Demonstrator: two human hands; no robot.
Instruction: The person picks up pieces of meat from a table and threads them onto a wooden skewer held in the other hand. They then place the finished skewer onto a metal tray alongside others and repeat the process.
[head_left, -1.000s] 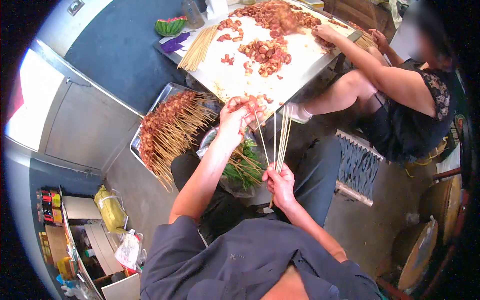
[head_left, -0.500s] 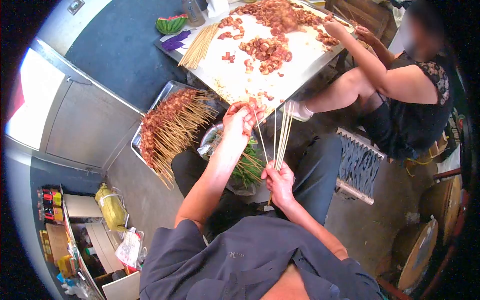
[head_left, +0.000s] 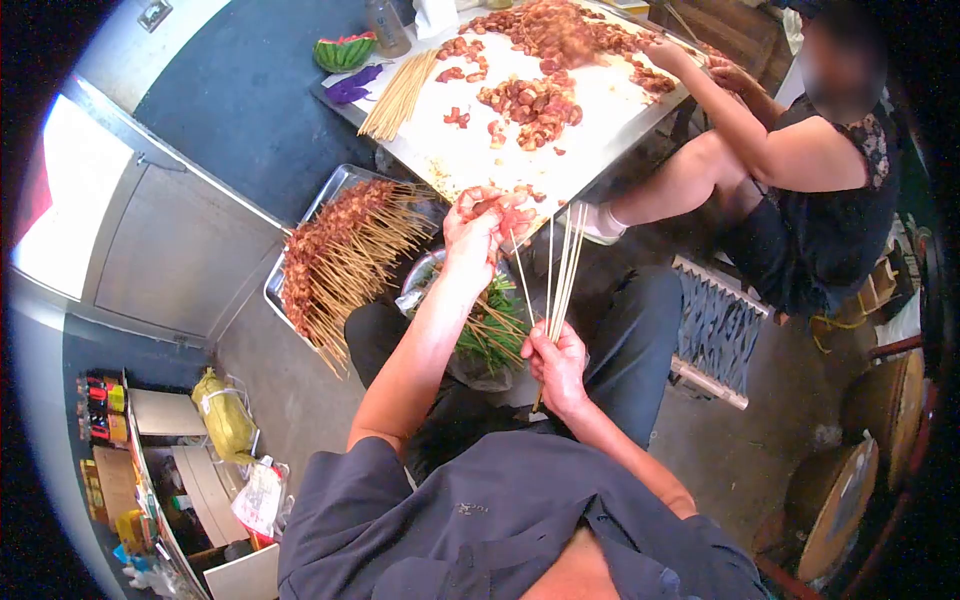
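Several thin wooden skewers [head_left: 568, 270] fan upward from my right hand [head_left: 558, 362], whose fingers are closed round their lower parts. One skewer leans left, its tip at the meat pieces [head_left: 512, 216] in my left hand [head_left: 478, 228]. The fingers of my left hand are curled round that meat near the table's corner. Piles of cut meat [head_left: 530, 105] lie on the white table [head_left: 440, 150]. A bundle of bare skewers [head_left: 400, 95] rests at its left edge.
A metal tray [head_left: 272, 290] of loaded skewers [head_left: 340, 250] stands left of my legs. Between my knees is a bowl with greens [head_left: 490, 345]. A co-worker [head_left: 820, 160] sits at right, hands over the table, beside a strapped folding stool [head_left: 718, 330]. Watermelon [head_left: 343, 52] sits at the table's far left.
My left hand has shifted slightly up and left, with its fingers now more over the meat. My right hand has barely moved. The co-worker's hands have shifted slightly.
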